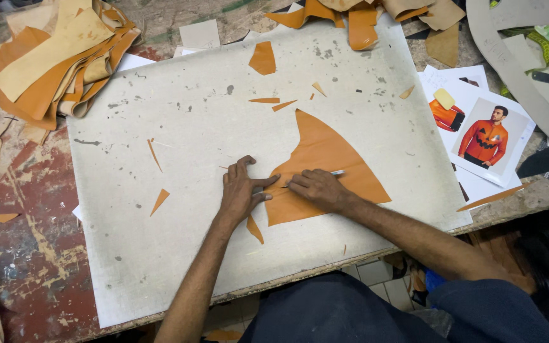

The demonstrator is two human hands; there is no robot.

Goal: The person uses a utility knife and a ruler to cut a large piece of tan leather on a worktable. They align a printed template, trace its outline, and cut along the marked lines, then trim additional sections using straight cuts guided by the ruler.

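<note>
A large orange leather piece (328, 159) with a pointed top lies flat on a pale grey cutting board (179, 127). My left hand (241, 189) presses flat on the board, its thumb resting on the leather's left edge. My right hand (318, 188) lies on the leather and grips a thin knife (333, 173), whose tip points left toward my left thumb. Small orange offcuts (159, 201) are scattered across the board.
A heap of tan and orange leather pieces (58, 57) sits at the top left, more leather (363, 19) at the top centre. Printed photo sheets (487, 136) and grey paper patterns (522, 82) lie to the right. The worn red table (27, 241) shows at the left.
</note>
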